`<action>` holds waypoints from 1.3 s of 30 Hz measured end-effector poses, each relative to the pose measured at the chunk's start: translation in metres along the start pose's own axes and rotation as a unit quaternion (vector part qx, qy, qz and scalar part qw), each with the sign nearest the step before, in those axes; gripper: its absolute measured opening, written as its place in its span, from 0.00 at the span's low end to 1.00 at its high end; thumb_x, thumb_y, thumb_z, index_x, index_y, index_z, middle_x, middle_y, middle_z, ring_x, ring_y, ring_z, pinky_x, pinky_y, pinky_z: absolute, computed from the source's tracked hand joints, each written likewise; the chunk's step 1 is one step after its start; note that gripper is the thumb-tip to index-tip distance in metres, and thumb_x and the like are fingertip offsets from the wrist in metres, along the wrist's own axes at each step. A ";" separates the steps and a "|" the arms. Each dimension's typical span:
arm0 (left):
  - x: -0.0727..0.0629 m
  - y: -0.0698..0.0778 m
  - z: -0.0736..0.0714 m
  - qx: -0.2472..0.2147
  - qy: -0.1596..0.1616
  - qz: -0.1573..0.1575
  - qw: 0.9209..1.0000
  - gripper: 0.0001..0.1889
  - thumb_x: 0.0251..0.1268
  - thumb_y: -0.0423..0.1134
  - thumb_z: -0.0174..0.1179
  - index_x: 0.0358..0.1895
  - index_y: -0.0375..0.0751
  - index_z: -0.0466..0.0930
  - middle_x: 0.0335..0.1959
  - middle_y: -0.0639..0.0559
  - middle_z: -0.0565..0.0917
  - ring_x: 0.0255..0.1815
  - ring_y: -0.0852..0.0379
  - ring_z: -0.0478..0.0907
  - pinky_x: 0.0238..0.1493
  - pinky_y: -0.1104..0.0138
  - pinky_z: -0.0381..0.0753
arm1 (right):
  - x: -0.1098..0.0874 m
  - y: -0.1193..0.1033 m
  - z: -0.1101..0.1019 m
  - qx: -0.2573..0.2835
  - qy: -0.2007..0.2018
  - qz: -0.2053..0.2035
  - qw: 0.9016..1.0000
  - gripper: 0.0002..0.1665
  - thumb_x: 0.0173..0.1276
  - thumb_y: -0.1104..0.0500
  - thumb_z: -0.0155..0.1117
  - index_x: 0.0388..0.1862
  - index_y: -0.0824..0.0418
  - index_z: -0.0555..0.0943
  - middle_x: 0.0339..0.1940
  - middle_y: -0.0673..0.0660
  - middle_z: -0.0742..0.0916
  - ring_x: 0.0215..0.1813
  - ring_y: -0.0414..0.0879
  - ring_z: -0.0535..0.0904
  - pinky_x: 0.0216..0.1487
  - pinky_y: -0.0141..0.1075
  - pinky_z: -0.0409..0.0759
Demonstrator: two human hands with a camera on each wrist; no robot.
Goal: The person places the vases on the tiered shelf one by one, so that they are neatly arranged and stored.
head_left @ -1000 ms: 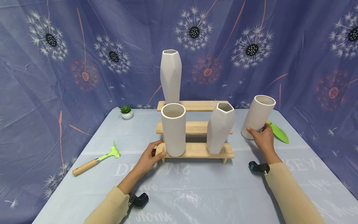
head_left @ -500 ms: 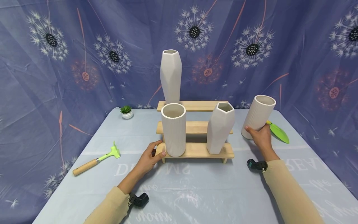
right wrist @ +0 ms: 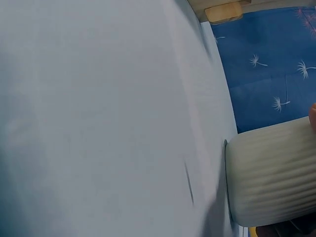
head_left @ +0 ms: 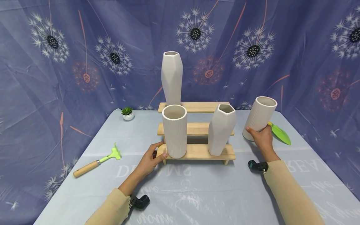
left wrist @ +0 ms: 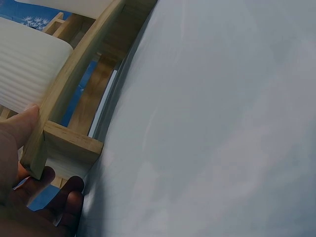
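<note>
At the right of the table, my right hand (head_left: 263, 137) grips the lower part of a white ribbed cylindrical vase (head_left: 260, 114), thumb in front and fingers behind. The base of this ribbed vase (right wrist: 271, 173) is against the tablecloth in the right wrist view. My left hand (head_left: 150, 159) holds the left end of a three-tier wooden stand (head_left: 198, 151), its thumb on the bottom board and its fingers below. On that board stand another ribbed vase (head_left: 175, 134), right by my left thumb, and a faceted vase (head_left: 221, 131). A taller faceted vase (head_left: 172, 78) stands on the top tier.
A small hand rake (head_left: 98, 161) with a wooden handle lies at the left. Behind it sits a little potted succulent (head_left: 127, 114). A green trowel (head_left: 280, 134) lies just right of the held vase. A dandelion-print curtain (head_left: 140, 47) hangs behind the table.
My right hand has shifted slightly left around the ribbed vase, which stays in place. The left hand keeps its hold on the stand.
</note>
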State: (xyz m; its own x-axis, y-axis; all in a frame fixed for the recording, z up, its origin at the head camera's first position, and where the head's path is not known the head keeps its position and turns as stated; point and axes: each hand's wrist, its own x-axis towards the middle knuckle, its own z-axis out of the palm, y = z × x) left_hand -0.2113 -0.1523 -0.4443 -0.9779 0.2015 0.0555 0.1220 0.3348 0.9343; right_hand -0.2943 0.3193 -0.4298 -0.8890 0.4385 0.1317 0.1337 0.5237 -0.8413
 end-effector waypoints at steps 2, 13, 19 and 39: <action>0.000 0.000 0.000 0.000 0.000 -0.002 1.000 0.32 0.63 0.42 0.61 0.69 0.46 0.61 0.60 0.41 0.68 0.51 0.48 0.76 0.45 0.69 0.75 | 0.000 0.000 0.000 -0.001 -0.002 0.002 1.000 0.55 0.59 0.43 0.66 0.72 0.66 0.48 0.69 0.71 0.65 0.69 0.65 0.63 0.70 0.55 0.59; 0.000 0.000 0.000 -0.001 0.006 0.007 1.000 0.31 0.63 0.41 0.61 0.69 0.44 0.62 0.60 0.40 0.68 0.50 0.49 0.76 0.44 0.70 0.75 | -0.007 0.001 -0.003 -0.011 0.007 0.002 1.000 0.55 0.58 0.41 0.66 0.72 0.67 0.50 0.68 0.71 0.67 0.69 0.65 0.64 0.70 0.55 0.60; -0.001 0.001 0.001 -0.002 0.005 0.003 1.000 0.31 0.63 0.41 0.61 0.69 0.45 0.62 0.60 0.41 0.68 0.51 0.48 0.76 0.45 0.69 0.75 | -0.013 -0.002 -0.009 -0.012 0.012 -0.002 1.000 0.56 0.57 0.38 0.66 0.72 0.66 0.51 0.68 0.70 0.68 0.67 0.64 0.66 0.67 0.56 0.63; 0.000 0.000 0.002 -0.005 0.009 -0.003 1.000 0.32 0.64 0.40 0.60 0.70 0.44 0.60 0.61 0.39 0.68 0.52 0.46 0.75 0.45 0.67 0.75 | -0.039 -0.054 -0.035 0.007 0.015 -0.068 0.998 0.53 0.57 0.39 0.66 0.69 0.68 0.57 0.63 0.72 0.73 0.61 0.65 0.71 0.58 0.58 0.69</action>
State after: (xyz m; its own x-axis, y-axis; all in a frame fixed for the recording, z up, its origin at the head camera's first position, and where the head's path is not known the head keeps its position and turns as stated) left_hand -0.2112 -0.1501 -0.4447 -0.9814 0.1835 0.0557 0.1145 0.3276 0.9379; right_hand -0.2510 0.2996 -0.3709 -0.8854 0.3856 0.2597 0.0074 0.5701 -0.8215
